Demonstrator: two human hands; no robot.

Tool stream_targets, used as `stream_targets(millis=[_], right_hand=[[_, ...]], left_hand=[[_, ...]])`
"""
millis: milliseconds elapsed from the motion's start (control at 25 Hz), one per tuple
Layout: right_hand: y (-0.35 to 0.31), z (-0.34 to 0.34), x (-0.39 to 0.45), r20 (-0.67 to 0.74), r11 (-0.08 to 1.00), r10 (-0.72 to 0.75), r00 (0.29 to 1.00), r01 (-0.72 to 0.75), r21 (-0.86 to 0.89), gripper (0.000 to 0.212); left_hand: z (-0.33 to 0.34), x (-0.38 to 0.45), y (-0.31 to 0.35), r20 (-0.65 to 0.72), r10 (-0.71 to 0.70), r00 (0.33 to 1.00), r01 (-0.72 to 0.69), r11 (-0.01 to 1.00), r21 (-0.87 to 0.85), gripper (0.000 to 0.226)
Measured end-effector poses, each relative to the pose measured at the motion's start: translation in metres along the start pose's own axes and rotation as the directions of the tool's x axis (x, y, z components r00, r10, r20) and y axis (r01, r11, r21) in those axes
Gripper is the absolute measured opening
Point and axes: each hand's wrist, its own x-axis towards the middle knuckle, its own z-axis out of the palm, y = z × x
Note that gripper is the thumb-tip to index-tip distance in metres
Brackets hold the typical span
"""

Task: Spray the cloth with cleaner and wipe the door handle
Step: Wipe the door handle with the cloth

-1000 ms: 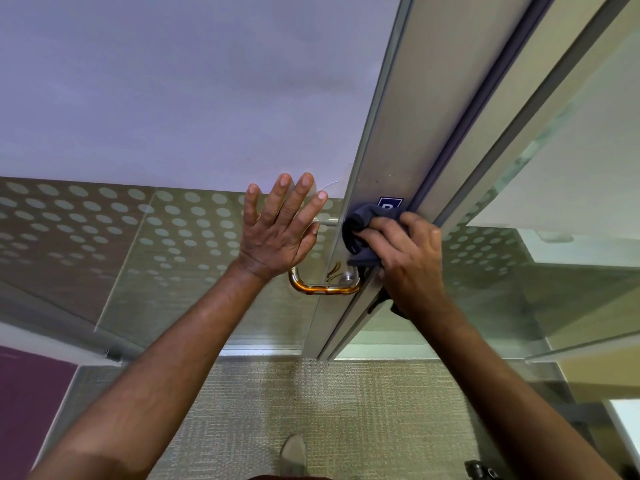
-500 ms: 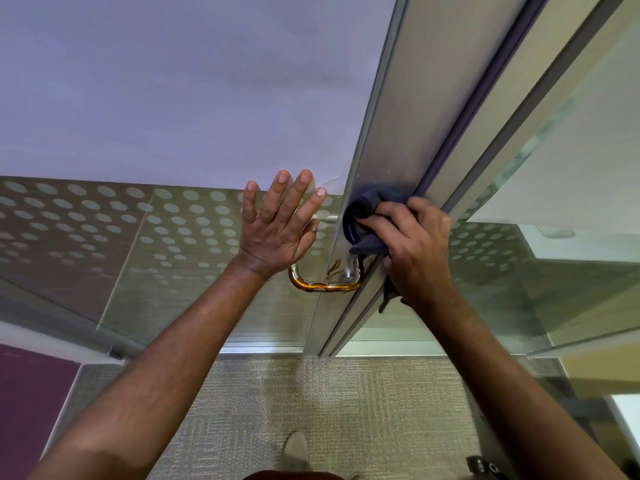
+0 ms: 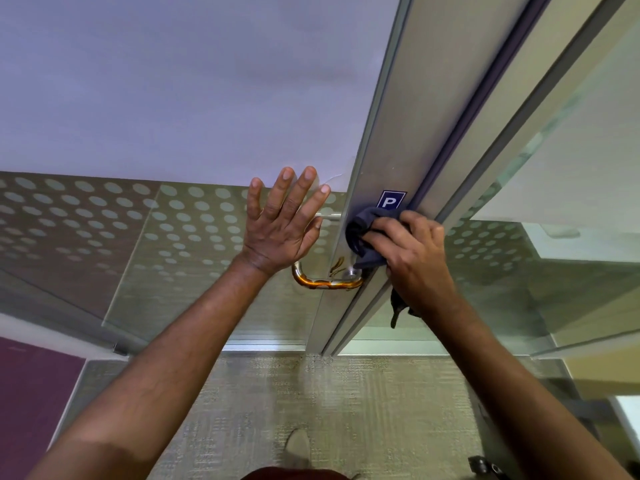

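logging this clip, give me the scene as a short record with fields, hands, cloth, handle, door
left hand: open, fingers spread, flat against the dotted glass panel
right hand: grip closed on the dark cloth
cloth: bunched, pressed to the metal door frame just below the blue P sticker
door handle: shiny curved bar below the cloth, its lower end uncovered
floor: grey carpet

Head view, downward, seemingly close to door [image 3: 398, 140]

Two hands: left hand [image 3: 282, 233], right hand [image 3: 414, 258]. One dark cloth [image 3: 365, 233], one door handle [image 3: 325, 280], one blue "P" sticker [image 3: 391, 200], one shoe [image 3: 298, 448].
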Motion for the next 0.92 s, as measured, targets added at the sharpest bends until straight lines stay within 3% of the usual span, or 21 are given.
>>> stream_targets(millis=[120, 320, 480, 600, 800, 920], right_hand=[[-0.016, 0.007, 0.004, -0.061, 0.996, 0.080, 0.995, -0.077, 0.048, 0.028], [-0.019, 0.015, -0.004, 0.104, 0.992, -0.126, 0.987, 0.127, -0.004, 0.031], [-0.009, 0.005, 0.001, 0.000, 0.998, 0.040, 0.999, -0.040, -0.045, 0.024], [-0.026, 0.005, 0.010, -0.074, 0.990, 0.142, 0.987, -0.140, 0.021, 0.025], [-0.024, 0.009, 0.001, 0.122, 0.993, -0.104, 0.987, 0.111, -0.049, 0.025], [-0.016, 0.002, -0.002, 0.081, 0.996, 0.011, 0.997, -0.004, -0.089, 0.022]], left_hand=[[0.001, -0.001, -0.001, -0.003, 0.009, 1.000, -0.009, 1.000, 0.001, 0.065], [0.003, -0.002, 0.000, -0.012, 0.003, 1.000, -0.004, 1.000, -0.008, 0.066], [0.004, -0.003, -0.001, -0.004, 0.012, 1.000, -0.012, 1.000, 0.005, 0.067], [0.006, -0.004, -0.001, -0.001, 0.010, 1.000, -0.010, 1.000, -0.001, 0.068], [0.006, -0.005, -0.002, -0.009, 0.006, 1.000, -0.006, 1.000, -0.019, 0.067], [0.004, -0.003, -0.001, 0.000, 0.009, 1.000, -0.009, 1.000, -0.011, 0.067]])
